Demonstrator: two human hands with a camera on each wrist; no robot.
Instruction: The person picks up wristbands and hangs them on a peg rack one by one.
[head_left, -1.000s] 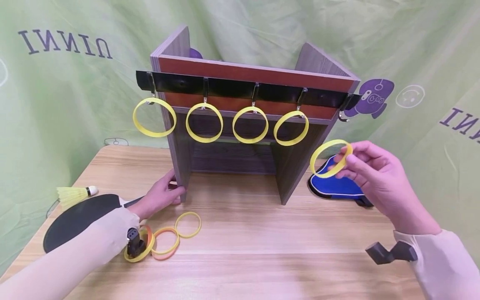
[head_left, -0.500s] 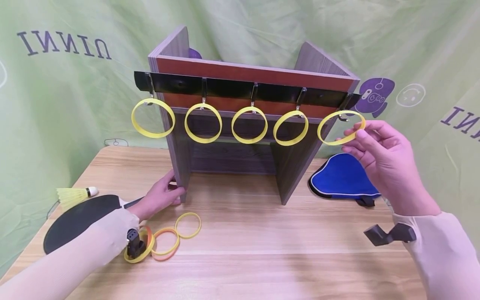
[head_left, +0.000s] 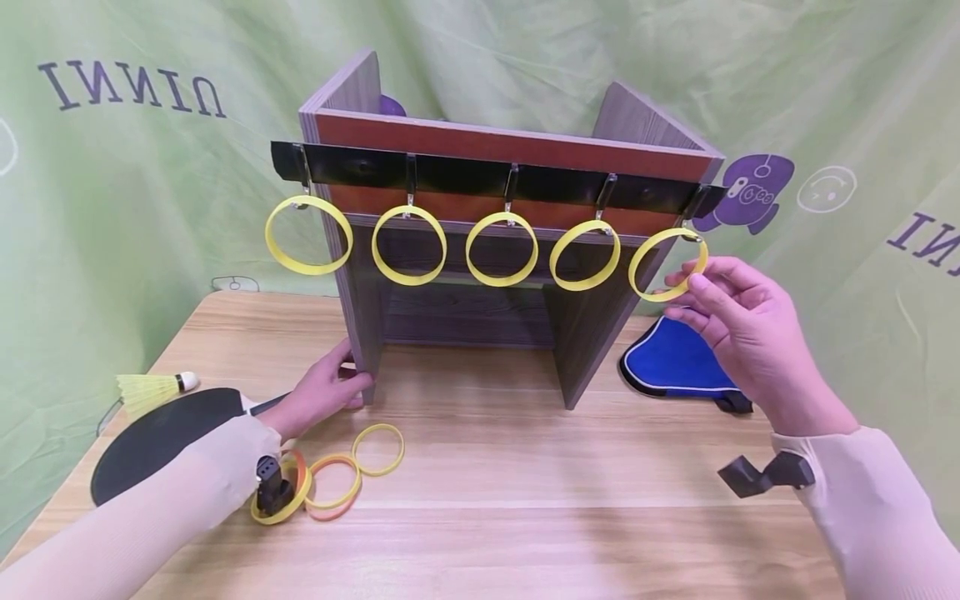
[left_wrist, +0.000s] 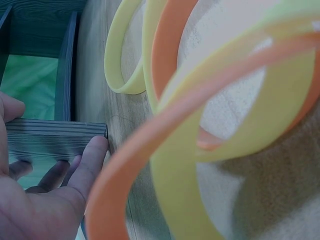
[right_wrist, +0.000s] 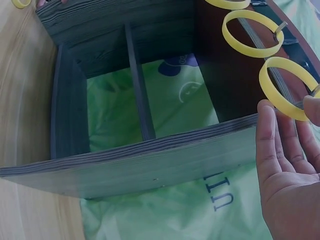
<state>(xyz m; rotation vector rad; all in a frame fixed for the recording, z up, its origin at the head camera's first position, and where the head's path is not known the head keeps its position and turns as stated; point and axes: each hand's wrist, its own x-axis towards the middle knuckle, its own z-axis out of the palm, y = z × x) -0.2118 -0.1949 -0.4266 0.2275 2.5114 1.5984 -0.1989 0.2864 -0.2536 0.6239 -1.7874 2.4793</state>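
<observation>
Head view: the right hand (head_left: 750,333) has its thumb and fingertips together on the edge of a yellow ring (head_left: 632,271), pinching it. That ring is at the right end of the black rail (head_left: 465,177), its top meeting the fifth hook (head_left: 697,202); whether the hook alone would bear it, I cannot tell. Four more yellow rings (head_left: 502,282) hang in a row from the other hooks, one apiece. The rail crosses the red front board of a grey wooden shelf (head_left: 360,275), which stands on the bench (head_left: 487,542). The left hand (head_left: 326,392) grips the shelf's left panel low down, thumb and fingers on opposite faces. Near it lie loose yellow and orange rings (head_left: 327,506), some overlapping, with a black paddle (head_left: 161,437) and a shuttlecock (head_left: 150,387) further left. A blue case (head_left: 678,358) lies right of the shelf.
</observation>
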